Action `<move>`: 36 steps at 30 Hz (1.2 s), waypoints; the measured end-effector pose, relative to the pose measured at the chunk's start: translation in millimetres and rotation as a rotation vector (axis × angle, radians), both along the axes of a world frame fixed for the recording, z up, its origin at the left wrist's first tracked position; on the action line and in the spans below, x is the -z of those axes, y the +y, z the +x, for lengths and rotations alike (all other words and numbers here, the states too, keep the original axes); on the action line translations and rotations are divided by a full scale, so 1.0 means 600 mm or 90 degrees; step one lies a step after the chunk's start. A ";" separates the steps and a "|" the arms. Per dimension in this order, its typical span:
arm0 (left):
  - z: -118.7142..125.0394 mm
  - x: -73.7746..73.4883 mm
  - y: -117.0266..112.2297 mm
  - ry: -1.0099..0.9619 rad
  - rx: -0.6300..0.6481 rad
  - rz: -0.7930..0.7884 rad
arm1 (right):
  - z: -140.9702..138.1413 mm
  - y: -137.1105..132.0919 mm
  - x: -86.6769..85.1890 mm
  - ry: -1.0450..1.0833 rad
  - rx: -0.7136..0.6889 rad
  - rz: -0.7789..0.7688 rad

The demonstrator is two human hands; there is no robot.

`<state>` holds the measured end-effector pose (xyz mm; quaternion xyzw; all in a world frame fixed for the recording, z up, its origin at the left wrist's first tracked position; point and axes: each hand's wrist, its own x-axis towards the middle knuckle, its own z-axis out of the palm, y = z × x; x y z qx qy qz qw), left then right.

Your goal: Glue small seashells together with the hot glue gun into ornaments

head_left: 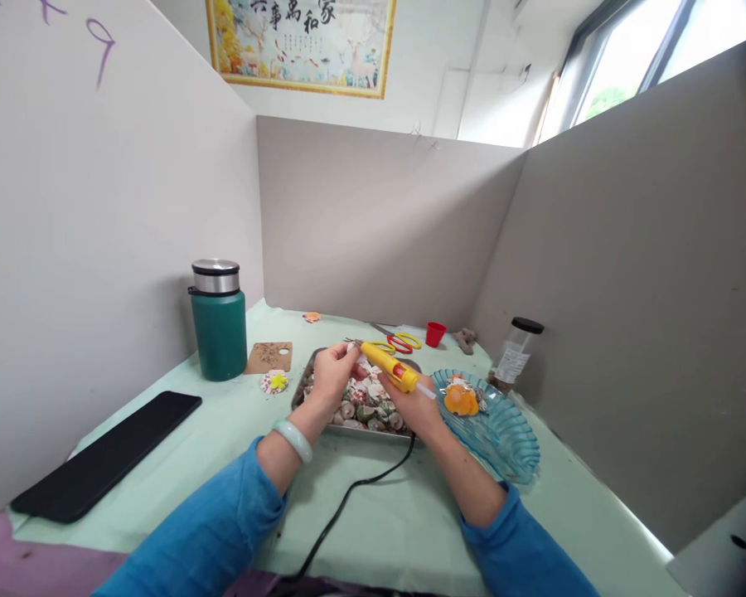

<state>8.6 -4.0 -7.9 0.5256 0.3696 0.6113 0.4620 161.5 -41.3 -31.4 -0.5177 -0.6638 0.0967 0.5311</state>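
Note:
My right hand (418, 408) is wrapped round a yellow hot glue gun (386, 363), with a clear glue stick poking out of its back end. Its nozzle points left, at the fingers of my left hand (332, 375). These pinch a small whitish piece (351, 348), perhaps a shell; its kind is too small to tell. Both hands are above a metal tray (356, 431) filled with shells (368, 413). A black cord (353, 489) runs from near my right hand to the table's front edge.
A green flask (219, 332), brown card (269, 357), decorated disc (274, 381) and black slab (112, 452) lie left. Scissors (401, 342) and a red cup (435, 334) are behind. On the right stand a blue glass plate (503, 439) and a jar (515, 356). Partitions enclose the table.

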 end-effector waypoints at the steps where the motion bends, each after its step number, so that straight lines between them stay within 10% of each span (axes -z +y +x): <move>1: 0.000 0.000 0.000 0.008 -0.001 0.002 | 0.000 0.000 0.000 -0.007 -0.004 0.002; 36: -0.011 0.011 0.020 0.116 -0.120 0.119 | -0.002 -0.007 -0.005 -0.045 0.009 0.038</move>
